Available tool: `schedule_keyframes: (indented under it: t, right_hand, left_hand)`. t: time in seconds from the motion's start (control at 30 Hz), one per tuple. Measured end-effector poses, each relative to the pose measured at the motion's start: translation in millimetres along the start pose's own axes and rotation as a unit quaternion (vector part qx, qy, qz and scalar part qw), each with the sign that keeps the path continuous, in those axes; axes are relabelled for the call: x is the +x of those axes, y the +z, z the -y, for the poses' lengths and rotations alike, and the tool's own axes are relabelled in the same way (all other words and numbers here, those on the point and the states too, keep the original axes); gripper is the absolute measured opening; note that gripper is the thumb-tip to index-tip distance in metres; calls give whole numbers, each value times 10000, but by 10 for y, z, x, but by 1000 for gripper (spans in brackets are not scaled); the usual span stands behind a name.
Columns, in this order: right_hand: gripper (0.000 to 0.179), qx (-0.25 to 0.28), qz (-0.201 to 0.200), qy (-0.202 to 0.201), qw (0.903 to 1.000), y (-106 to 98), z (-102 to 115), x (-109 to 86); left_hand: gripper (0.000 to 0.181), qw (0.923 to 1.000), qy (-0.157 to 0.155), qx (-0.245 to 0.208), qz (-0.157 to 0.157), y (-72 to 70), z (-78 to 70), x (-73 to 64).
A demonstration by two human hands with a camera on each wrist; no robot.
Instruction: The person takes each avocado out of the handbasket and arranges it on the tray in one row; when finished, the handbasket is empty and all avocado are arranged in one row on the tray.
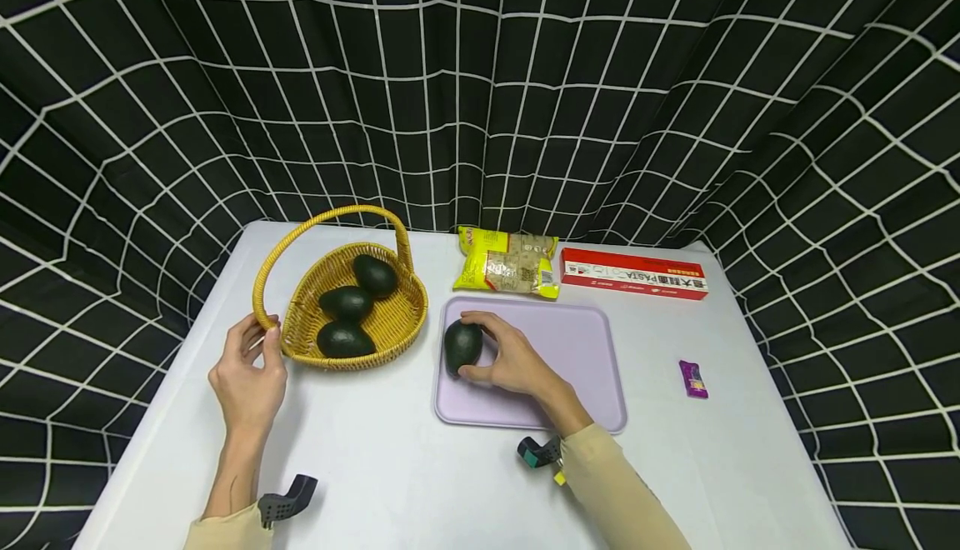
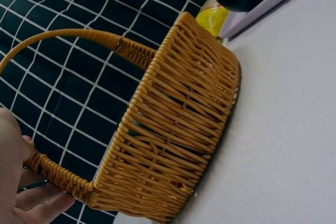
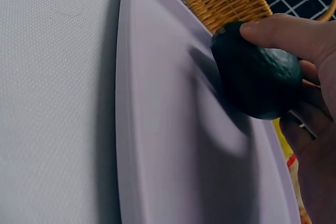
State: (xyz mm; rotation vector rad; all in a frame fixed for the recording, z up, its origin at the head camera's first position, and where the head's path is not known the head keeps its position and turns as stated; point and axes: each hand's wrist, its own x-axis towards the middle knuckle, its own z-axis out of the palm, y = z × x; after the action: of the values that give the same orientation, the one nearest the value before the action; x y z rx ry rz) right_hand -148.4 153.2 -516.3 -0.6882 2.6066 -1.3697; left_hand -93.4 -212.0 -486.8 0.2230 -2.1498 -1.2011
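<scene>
My right hand (image 1: 510,358) grips a dark green avocado (image 1: 462,347) between thumb and fingers, over the left side of a pale purple tray (image 1: 592,367). In the right wrist view a shadow falls on the tray below the avocado (image 3: 257,77). At the left, my left hand (image 1: 251,371) holds the base of the handle of a yellow-brown wicker basket (image 1: 401,325); its thumb and fingers lie around the handle in the left wrist view. Three more avocados (image 1: 347,303) lie inside the basket, nearly hidden by its woven wall (image 2: 168,124) from the left wrist.
Behind the tray lies a yellow food packet (image 1: 510,262), with a red pasta box (image 1: 633,273) to its right. A small purple wrapped packet (image 1: 693,379) rests on the white table (image 1: 375,467) at the right. Black grid-patterned cloth (image 1: 480,75) surrounds the table's back and sides.
</scene>
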Motion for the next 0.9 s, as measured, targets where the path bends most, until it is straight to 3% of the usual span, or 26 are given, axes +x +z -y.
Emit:
schedule_keyframes:
  t: [0.3,0.6,0.9]
  right_hand:
    - [77,-48,15,-58,10000,12,-9,-10]
    - [87,-108,22,167,9998,67,14,4]
    - [87,-133,-10,38,9999,93,23,28]
  left_hand:
    - [32,10000,-8,78,13,-5,-2,-3]
    - [32,10000,-13,50,7,-3,6,-2]
    - [32,10000,-3,18,-8,-3,3,-1]
